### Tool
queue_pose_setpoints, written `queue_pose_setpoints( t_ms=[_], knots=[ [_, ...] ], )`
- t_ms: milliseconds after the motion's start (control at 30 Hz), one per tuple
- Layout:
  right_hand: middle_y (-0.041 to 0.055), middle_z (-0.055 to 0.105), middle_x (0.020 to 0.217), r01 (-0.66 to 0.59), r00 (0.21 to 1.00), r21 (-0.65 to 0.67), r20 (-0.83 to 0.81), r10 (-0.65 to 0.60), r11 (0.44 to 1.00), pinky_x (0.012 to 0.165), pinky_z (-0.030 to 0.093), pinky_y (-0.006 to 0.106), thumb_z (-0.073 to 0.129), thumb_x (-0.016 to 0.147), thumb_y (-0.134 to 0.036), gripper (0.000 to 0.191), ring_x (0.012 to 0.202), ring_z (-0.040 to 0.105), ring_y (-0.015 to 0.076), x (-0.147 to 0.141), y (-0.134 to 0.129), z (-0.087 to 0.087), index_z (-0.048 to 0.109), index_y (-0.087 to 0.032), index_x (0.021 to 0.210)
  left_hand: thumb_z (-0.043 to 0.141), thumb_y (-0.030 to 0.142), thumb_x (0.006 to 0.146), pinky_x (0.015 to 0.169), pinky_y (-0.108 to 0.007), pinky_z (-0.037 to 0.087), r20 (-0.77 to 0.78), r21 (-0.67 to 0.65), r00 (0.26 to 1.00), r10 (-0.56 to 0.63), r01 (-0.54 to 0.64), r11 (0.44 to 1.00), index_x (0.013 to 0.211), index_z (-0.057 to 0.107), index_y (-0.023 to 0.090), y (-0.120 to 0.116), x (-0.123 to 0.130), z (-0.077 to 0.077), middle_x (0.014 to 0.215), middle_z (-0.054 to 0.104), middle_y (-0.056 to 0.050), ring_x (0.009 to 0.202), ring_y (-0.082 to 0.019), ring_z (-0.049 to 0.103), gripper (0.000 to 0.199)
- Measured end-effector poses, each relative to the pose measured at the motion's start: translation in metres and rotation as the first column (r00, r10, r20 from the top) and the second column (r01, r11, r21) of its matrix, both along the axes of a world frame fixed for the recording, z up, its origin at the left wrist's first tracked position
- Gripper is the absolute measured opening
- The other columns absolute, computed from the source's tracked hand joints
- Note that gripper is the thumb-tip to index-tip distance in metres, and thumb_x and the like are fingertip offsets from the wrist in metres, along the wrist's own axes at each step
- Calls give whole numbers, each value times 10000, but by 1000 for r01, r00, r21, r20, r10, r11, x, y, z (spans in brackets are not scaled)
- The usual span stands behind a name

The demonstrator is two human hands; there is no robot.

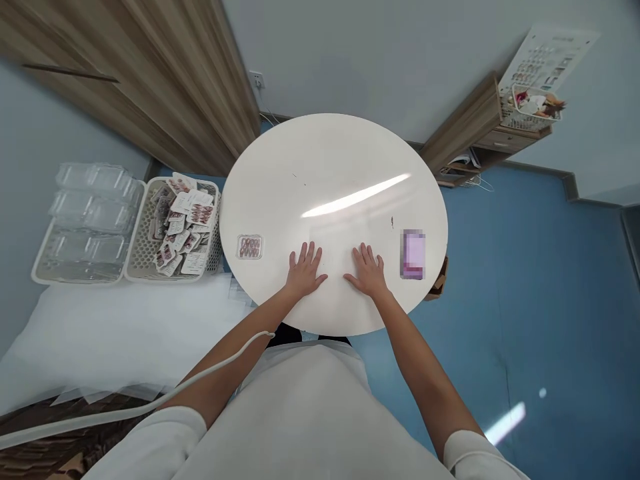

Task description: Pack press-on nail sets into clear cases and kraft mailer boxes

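Both my hands lie palm down on a round white table point(330, 160), fingers spread, holding nothing. My left hand point(303, 272) rests left of centre, near the front edge. To its left sits a small clear plastic case point(249, 247) with rows of reddish-brown oval pieces inside, which look like press-on nails. My right hand point(369, 272) rests a short way to the right of my left, the thumbs pointing toward each other. Beyond its fingers, to the right, lies a pixelated pink and purple rectangular item point(413, 255) whose kind I cannot make out.
Left of the table, a white basket point(143, 227) holds many small printed packs point(187, 223). Beside it, another basket holds stacked clear plastic trays point(93, 213). A wooden cabinet point(475, 133) stands back right. A pale cable point(200, 373) crosses over my left forearm.
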State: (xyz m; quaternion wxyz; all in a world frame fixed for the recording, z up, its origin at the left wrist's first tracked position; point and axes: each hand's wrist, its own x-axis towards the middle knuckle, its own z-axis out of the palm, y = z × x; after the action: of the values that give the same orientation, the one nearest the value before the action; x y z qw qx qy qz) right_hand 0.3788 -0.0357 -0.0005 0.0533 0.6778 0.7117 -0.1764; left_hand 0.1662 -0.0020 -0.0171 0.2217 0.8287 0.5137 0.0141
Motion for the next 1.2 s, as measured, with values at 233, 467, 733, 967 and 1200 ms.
queue_pose_setpoints(
  t_ms=[233, 467, 733, 967, 1200],
  knots=[
    [93, 266, 1408, -32, 949, 49, -313, 46, 998, 1008, 232, 431, 421, 803, -347, 587, 1302, 205, 244, -78, 10, 13, 244, -196, 1342, 427, 461, 794, 1004, -520, 148, 33, 4, 924, 381, -381, 924, 1357, 221, 155, -14, -82, 14, 1447, 92, -158, 1320, -323, 58, 673],
    [58, 440, 1294, 163, 513, -354, -767, -385, 921, 878, 445, 369, 508, 739, -284, 524, 1112, 485, 198, -165, 39, 1, 392, -261, 1249, 464, 359, 800, 984, -399, 316, 346, -232, 605, 717, -685, 690, 1321, 280, 109, 22, -163, -1, 1339, 349, -173, 1222, -257, 344, 607],
    [48, 375, 1352, 181, 209, -498, -823, -528, 848, 942, 406, 358, 454, 669, -120, 623, 1177, 432, 177, -224, 51, -12, 367, -231, 1276, 485, 245, 784, 928, -317, 393, 437, -551, 378, 816, -605, 575, 1228, 444, 151, 32, -173, -7, 1208, 514, -105, 1062, -177, 509, 456],
    [31, 400, 1317, 190, 221, -491, -822, -525, 850, 971, 378, 343, 454, 628, -100, 650, 1151, 434, 155, -229, 50, -18, 390, -239, 1259, 538, 268, 726, 915, -338, 401, 432, -593, 315, 845, -607, 529, 1103, 578, 162, 32, -173, -9, 1111, 572, -79, 1007, -190, 536, 393],
    [12, 408, 1265, 244, 161, -447, -857, -490, 861, 1002, 339, 327, 451, 608, -91, 605, 1115, 442, 140, -207, 35, -6, 466, -256, 1191, 564, 287, 705, 923, -360, 395, 497, -543, 352, 793, -587, 601, 1082, 591, 177, 17, -149, 11, 1123, 569, -72, 1008, -193, 532, 394]
  ],
)
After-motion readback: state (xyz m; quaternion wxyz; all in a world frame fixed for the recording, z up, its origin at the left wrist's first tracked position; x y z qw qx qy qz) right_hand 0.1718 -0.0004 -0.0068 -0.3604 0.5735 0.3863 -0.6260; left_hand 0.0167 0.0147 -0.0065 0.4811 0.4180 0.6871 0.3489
